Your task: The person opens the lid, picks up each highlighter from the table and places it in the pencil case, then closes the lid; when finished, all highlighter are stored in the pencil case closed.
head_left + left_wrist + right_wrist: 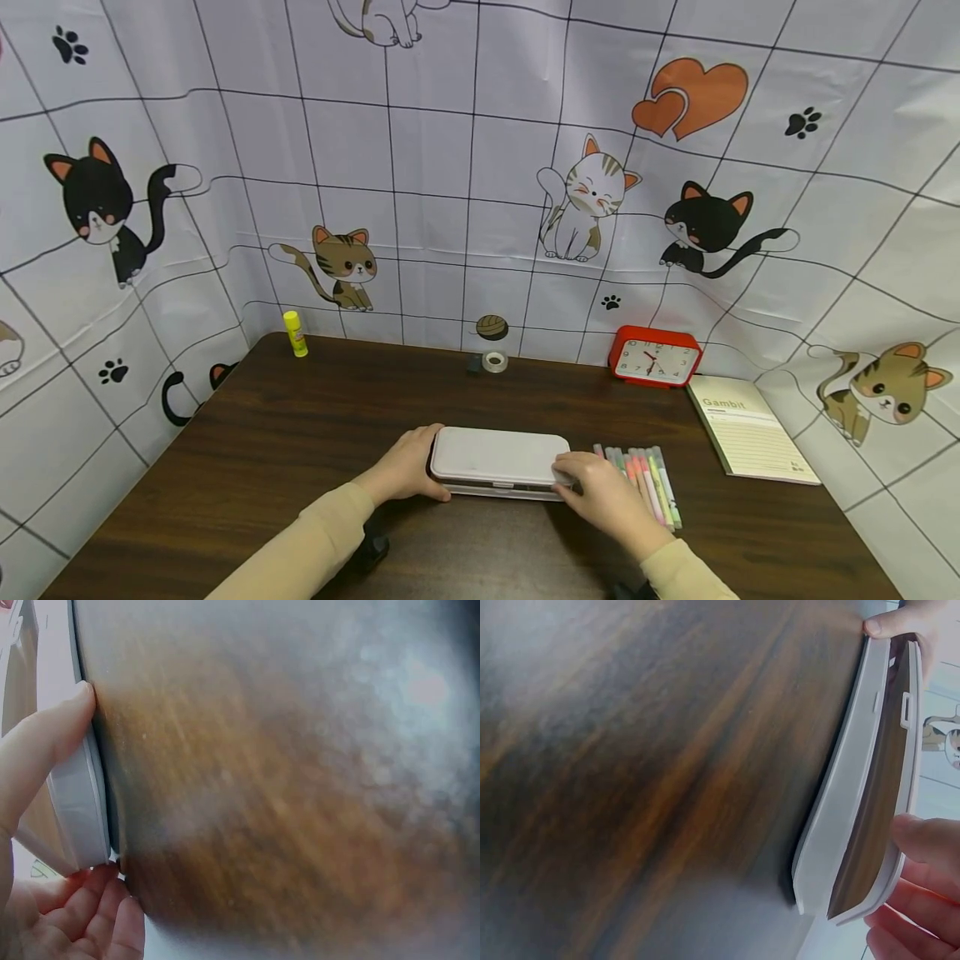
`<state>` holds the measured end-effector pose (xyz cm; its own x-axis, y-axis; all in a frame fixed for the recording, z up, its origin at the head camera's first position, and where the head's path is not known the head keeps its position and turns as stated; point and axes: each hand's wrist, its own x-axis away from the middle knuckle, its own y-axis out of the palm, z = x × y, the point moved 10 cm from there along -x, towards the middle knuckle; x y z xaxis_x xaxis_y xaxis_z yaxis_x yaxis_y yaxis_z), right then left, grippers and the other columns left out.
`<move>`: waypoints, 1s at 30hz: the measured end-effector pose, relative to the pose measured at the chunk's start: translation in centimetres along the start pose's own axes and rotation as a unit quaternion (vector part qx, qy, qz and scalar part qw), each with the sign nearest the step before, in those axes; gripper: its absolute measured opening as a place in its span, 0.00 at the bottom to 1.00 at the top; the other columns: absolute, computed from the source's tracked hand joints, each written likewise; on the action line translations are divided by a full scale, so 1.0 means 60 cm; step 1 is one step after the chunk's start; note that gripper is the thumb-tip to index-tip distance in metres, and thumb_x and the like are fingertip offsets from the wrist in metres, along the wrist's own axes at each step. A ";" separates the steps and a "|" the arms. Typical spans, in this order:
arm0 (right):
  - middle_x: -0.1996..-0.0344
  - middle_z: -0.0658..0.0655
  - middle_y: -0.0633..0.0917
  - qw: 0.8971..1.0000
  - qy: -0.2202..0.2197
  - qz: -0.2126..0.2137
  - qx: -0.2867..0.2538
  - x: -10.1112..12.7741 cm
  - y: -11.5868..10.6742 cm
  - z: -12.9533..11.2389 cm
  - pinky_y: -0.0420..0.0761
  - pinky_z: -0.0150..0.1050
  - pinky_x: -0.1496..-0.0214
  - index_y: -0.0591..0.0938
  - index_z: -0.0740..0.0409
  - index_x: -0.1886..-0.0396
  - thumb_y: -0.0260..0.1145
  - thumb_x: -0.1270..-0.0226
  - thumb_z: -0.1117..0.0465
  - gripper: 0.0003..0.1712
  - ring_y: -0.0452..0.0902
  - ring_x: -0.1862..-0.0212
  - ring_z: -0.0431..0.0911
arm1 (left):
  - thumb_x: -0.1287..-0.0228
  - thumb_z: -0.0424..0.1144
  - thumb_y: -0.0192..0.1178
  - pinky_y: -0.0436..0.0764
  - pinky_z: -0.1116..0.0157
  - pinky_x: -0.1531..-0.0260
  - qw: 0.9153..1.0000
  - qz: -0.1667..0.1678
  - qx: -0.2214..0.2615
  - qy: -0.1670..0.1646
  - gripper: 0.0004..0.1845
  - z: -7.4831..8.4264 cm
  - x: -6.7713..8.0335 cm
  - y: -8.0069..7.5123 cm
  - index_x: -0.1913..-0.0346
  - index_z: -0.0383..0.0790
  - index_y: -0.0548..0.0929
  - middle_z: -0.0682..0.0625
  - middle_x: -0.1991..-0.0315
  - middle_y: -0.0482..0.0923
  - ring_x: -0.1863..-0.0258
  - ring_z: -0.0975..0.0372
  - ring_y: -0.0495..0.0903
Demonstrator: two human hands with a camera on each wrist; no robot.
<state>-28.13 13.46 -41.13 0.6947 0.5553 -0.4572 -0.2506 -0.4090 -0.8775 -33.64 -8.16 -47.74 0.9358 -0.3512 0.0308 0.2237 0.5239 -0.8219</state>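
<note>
A flat white pencil case [498, 457] lies on the dark wooden table [300, 433], near the front edge. My left hand [433, 472] grips its left end, with the thumb [45, 742] on one edge and the fingers [105, 915] curled under the other. My right hand [567, 481] holds the right end. In the right wrist view the case [847, 825] is slightly ajar: its lid stands a little apart from the base, and my right thumb [926, 836] and fingers [907, 922] sit at the lid's edge.
Several pastel markers [647, 483] lie just right of the case. A notepad [750, 429] is further right, and a red alarm clock [655, 357], a tape roll [494, 361] and a yellow glue stick [296, 333] stand along the back. Cat-print sheets [450, 208] wall in the table.
</note>
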 end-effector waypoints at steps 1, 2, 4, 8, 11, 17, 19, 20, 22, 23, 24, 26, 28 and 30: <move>0.64 0.55 0.87 1.000 -0.001 0.002 -0.001 0.001 0.000 0.001 0.81 0.43 0.55 0.86 0.60 0.67 0.76 0.53 0.64 0.11 0.83 0.59 0.47 | 0.65 0.47 0.80 0.65 0.48 0.39 1.000 0.000 -0.002 -0.001 0.56 -0.001 0.000 0.000 0.33 0.29 0.62 0.36 0.36 0.66 0.37 0.43 0.65; 0.64 0.55 0.87 1.000 -0.002 0.003 -0.002 0.001 -0.001 0.001 0.81 0.43 0.55 0.86 0.60 0.67 0.76 0.53 0.65 0.11 0.83 0.59 0.47 | 0.65 0.47 0.80 0.66 0.48 0.40 1.000 0.000 -0.002 -0.002 0.56 -0.002 -0.001 0.001 0.33 0.30 0.62 0.36 0.36 0.66 0.37 0.43 0.65; 0.65 0.55 0.87 1.000 -0.003 0.005 -0.002 0.002 -0.002 0.002 0.81 0.43 0.56 0.86 0.60 0.67 0.76 0.53 0.65 0.11 0.83 0.60 0.47 | 0.65 0.48 0.80 0.66 0.48 0.40 1.000 0.000 -0.005 -0.003 0.56 -0.004 -0.002 0.002 0.33 0.30 0.63 0.36 0.36 0.66 0.37 0.44 0.65; 0.65 0.54 0.87 1.000 -0.001 0.014 -0.004 0.002 -0.005 0.005 0.81 0.42 0.57 0.86 0.59 0.67 0.76 0.53 0.65 0.11 0.83 0.60 0.47 | 0.66 0.48 0.81 0.65 0.48 0.39 1.000 -0.004 0.000 -0.008 0.56 -0.007 -0.004 0.003 0.32 0.30 0.62 0.36 0.36 0.65 0.37 0.43 0.64; 0.65 0.54 0.87 1.000 0.011 0.022 -0.011 0.002 -0.009 0.010 0.81 0.42 0.57 0.87 0.59 0.67 0.76 0.53 0.64 0.11 0.83 0.60 0.47 | 0.65 0.48 0.80 0.65 0.47 0.39 1.000 -0.009 0.008 -0.013 0.57 -0.009 -0.005 0.005 0.32 0.31 0.61 0.36 0.35 0.64 0.36 0.43 0.62; 0.64 0.54 0.87 0.999 0.032 0.014 -0.022 0.000 -0.008 0.017 0.81 0.43 0.56 0.87 0.58 0.66 0.75 0.51 0.64 0.10 0.83 0.59 0.47 | 0.66 0.48 0.81 0.64 0.46 0.39 1.000 -0.013 0.011 -0.015 0.57 -0.011 -0.007 0.008 0.32 0.30 0.61 0.36 0.35 0.64 0.35 0.42 0.62; 0.64 0.54 0.87 0.999 0.033 0.013 -0.025 0.000 -0.009 0.018 0.81 0.43 0.56 0.87 0.58 0.66 0.75 0.51 0.64 0.10 0.83 0.59 0.47 | 0.66 0.49 0.81 0.64 0.46 0.39 1.000 -0.013 0.010 -0.016 0.57 -0.011 -0.008 0.008 0.32 0.29 0.61 0.35 0.35 0.64 0.35 0.42 0.62; 0.64 0.54 0.87 0.999 0.033 0.014 -0.026 0.000 -0.009 0.018 0.81 0.43 0.56 0.87 0.58 0.66 0.75 0.51 0.64 0.10 0.83 0.59 0.47 | 0.66 0.49 0.81 0.64 0.47 0.39 1.000 -0.013 0.010 -0.017 0.57 -0.011 -0.008 0.008 0.32 0.29 0.61 0.35 0.35 0.64 0.35 0.42 0.62; 0.64 0.54 0.87 0.999 0.033 0.018 -0.028 0.000 -0.010 0.019 0.81 0.43 0.56 0.87 0.58 0.66 0.75 0.51 0.64 0.10 0.83 0.59 0.47 | 0.66 0.49 0.81 0.65 0.47 0.39 1.000 -0.012 0.009 -0.019 0.58 -0.011 -0.008 0.007 0.32 0.29 0.62 0.35 0.35 0.64 0.36 0.42 0.62; 0.64 0.54 0.87 0.999 0.033 0.019 -0.029 0.000 -0.011 0.019 0.81 0.43 0.56 0.87 0.58 0.66 0.75 0.51 0.64 0.10 0.83 0.59 0.47 | 0.66 0.49 0.81 0.65 0.47 0.39 1.000 -0.011 0.009 -0.019 0.57 -0.011 -0.008 0.007 0.32 0.29 0.62 0.35 0.35 0.64 0.36 0.42 0.62; 0.64 0.54 0.87 0.999 0.032 0.020 -0.030 -0.001 -0.011 0.018 0.81 0.43 0.56 0.87 0.58 0.66 0.75 0.51 0.64 0.10 0.83 0.59 0.47 | 0.67 0.49 0.81 0.65 0.47 0.39 1.000 -0.010 0.008 -0.019 0.57 -0.011 -0.008 0.007 0.33 0.29 0.62 0.35 0.36 0.64 0.36 0.42 0.63; 0.65 0.54 0.87 0.999 0.030 0.023 -0.029 -0.001 -0.013 0.018 0.81 0.43 0.56 0.87 0.58 0.66 0.75 0.51 0.64 0.10 0.84 0.59 0.47 | 0.66 0.49 0.81 0.65 0.47 0.39 1.000 -0.010 0.007 -0.019 0.57 -0.011 -0.007 0.006 0.33 0.28 0.62 0.35 0.36 0.64 0.37 0.42 0.63; 0.65 0.53 0.87 0.999 0.030 0.024 -0.025 -0.002 -0.015 0.018 0.81 0.44 0.56 0.87 0.57 0.66 0.75 0.51 0.64 0.10 0.84 0.60 0.47 | 0.66 0.49 0.81 0.65 0.47 0.39 1.000 -0.011 0.008 -0.020 0.57 -0.012 -0.007 0.006 0.33 0.27 0.62 0.35 0.36 0.64 0.37 0.42 0.63; 0.65 0.53 0.87 0.999 0.034 0.024 -0.023 -0.004 -0.016 0.020 0.81 0.44 0.56 0.87 0.57 0.66 0.75 0.51 0.63 0.10 0.84 0.60 0.46 | 0.66 0.49 0.80 0.65 0.47 0.40 1.000 -0.012 0.010 -0.022 0.57 -0.013 -0.006 0.006 0.33 0.27 0.62 0.35 0.36 0.64 0.37 0.43 0.63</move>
<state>-28.85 14.61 -40.35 0.7272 0.4837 -0.4870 -0.2550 -0.4684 -0.8459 -34.11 -8.43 -48.52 0.9407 -0.3305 0.0760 0.2517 0.5302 -0.8096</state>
